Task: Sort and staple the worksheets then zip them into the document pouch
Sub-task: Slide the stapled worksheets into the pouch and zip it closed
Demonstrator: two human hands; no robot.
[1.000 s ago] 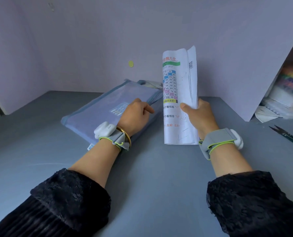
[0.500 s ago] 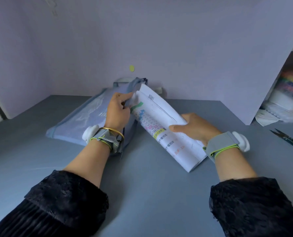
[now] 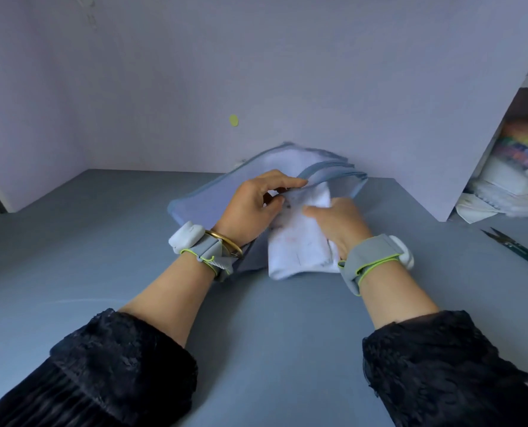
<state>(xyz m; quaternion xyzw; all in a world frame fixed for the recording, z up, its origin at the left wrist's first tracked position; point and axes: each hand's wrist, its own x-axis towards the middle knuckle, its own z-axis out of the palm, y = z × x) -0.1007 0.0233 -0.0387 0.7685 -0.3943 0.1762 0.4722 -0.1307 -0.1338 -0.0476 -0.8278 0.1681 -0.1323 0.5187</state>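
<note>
From the head camera I see both of the person's bare hands working at the far middle of the grey bench (image 3: 102, 257). The left hand (image 3: 250, 204) has its fingers curled over the raised upper lip of the blue document pouch (image 3: 201, 208); its grip is closed on that edge, lifting the mouth of the pouch open. The right hand (image 3: 336, 223) lies across a rolled bundle of white worksheets (image 3: 296, 251), thumb on top and fingers wrapped around the far side, a closed grip on the paper. The far end of the bundle is inside the pouch mouth, under the lifted lip; the near end sticks out toward me and rests on the bench between the two wrists. Print on the sheets is too blurred for me to read.

The pouch lies flat on the bench against the pale back wall (image 3: 256, 72), its open end bulging upward beside the hands. Each wrist carries a grey strap with a white module, and the left wrist also has a gold bangle (image 3: 225, 241). Black sleeves (image 3: 127, 365) cover both forearms below. Far to the right, a pair of scissors (image 3: 515, 248) lies on the bench, well apart from the hands, and stacked papers (image 3: 503, 192) sit on a shelf at the right edge.
</note>
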